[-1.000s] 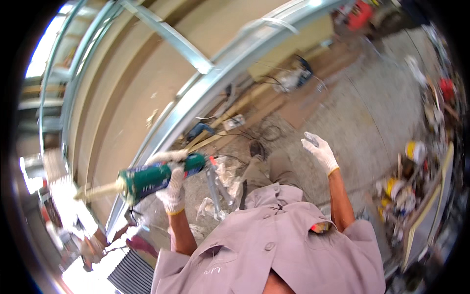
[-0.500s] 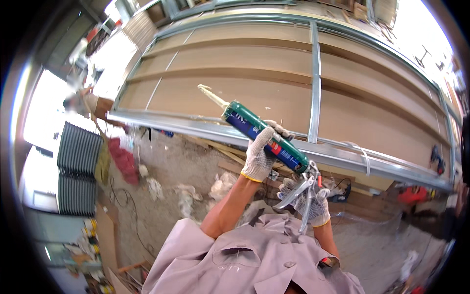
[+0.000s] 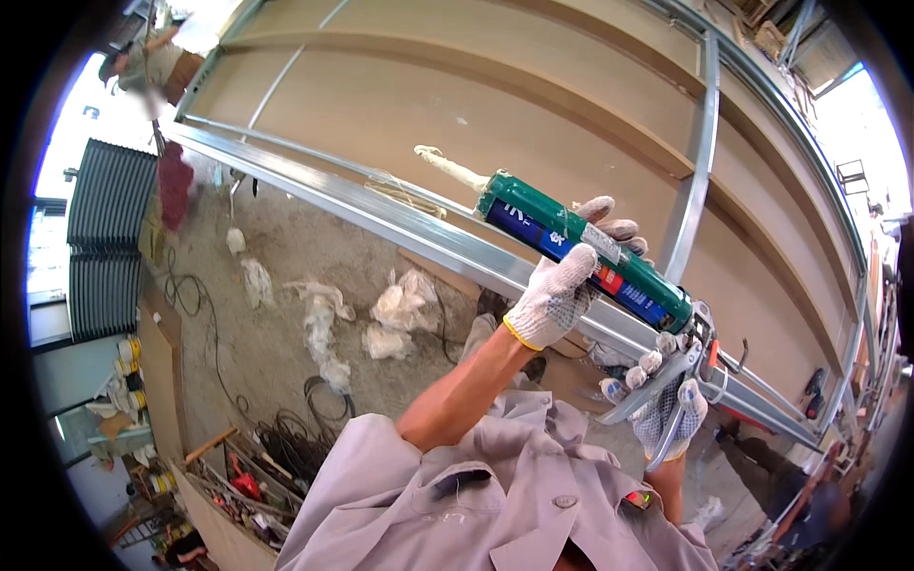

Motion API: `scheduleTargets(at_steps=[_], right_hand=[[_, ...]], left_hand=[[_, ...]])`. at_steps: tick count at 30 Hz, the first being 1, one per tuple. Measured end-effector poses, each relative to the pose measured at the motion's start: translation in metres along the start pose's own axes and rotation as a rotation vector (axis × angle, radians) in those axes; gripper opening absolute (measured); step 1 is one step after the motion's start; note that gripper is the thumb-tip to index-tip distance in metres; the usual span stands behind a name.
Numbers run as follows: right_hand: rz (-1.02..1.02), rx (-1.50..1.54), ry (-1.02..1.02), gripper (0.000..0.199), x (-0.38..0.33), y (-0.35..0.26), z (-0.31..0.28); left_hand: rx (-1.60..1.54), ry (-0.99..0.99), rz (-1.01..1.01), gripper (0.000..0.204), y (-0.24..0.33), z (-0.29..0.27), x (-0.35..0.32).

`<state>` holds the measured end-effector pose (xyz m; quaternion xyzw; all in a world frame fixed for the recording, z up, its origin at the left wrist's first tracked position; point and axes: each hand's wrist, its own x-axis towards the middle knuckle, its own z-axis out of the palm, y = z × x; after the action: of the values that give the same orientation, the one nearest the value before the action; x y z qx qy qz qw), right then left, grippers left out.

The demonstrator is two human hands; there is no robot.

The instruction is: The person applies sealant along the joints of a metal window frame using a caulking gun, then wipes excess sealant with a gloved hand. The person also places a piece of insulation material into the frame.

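Observation:
A green and blue sealant cartridge (image 3: 590, 243) sits in a caulking gun (image 3: 703, 335), tilted with its nozzle (image 3: 455, 169) up to the left. Pale sealant coats the nozzle and its tip. My left hand (image 3: 557, 297), in a white knit glove, is wrapped round the cartridge's middle. The gloved right hand (image 3: 693, 414) grips the metal handle and trigger at the rear end. Beneath the cartridge runs the near metal rail (image 3: 314, 195) of a large framed panel (image 3: 400, 105). The nozzle hangs over the panel side; whether it touches anything I cannot tell.
Metal crossbar (image 3: 693, 181) and long ribs divide the panel. Thin pale strands (image 3: 405, 193) lie over the near rail. Crumpled plastic (image 3: 400, 309) and dark cables (image 3: 305, 428) litter the floor. Another person (image 3: 157, 62) is at far left, beyond the dark corrugated stack (image 3: 109, 238).
The view has shifted and turned, with the panel now slanting down to the right. Both hands and the caulking gun appear farther right, the grip kept. Strands on the near rail show more clearly.

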<state>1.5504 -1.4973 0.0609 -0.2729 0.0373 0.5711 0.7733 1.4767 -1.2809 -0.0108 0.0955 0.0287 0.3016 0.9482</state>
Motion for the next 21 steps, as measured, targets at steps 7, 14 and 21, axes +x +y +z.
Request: scheduleTargets(at_steps=[7,14,21], right_hand=[[0.134,-0.385,0.250,0.071,0.026,-0.042,0.023],[0.205,-0.706,0.243,0.068,0.046,-0.083,0.064],[0.307,-0.802,0.183,0.070,0.079,-0.098,0.076]], left_hand=[[-0.099,0.145,-0.180,0.094,0.021,-0.011,-0.002],[-0.228,0.150,-0.234,0.085,0.015,-0.015,-0.002],[-0.313,0.188,-0.197,0.088,0.015,-0.022,0.001]])
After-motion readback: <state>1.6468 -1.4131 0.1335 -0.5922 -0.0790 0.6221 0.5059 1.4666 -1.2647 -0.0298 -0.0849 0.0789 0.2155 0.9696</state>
